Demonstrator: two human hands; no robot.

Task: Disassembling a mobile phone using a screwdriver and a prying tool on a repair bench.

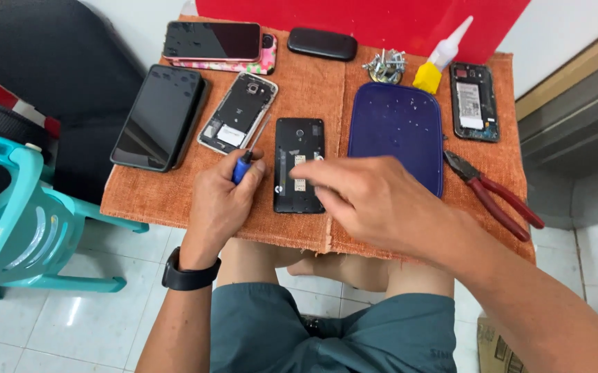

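L hand fist-grips blue screwdriver, tip at 1 o'clock; R hand fingertips pinched, empty, on opened black phone.

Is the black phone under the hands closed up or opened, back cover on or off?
Opened: the black phone lies face down, back cover off, its inner frame and slots exposed.

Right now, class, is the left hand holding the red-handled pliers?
No: the left hand grips a blue-handled screwdriver; the pliers lie untouched.
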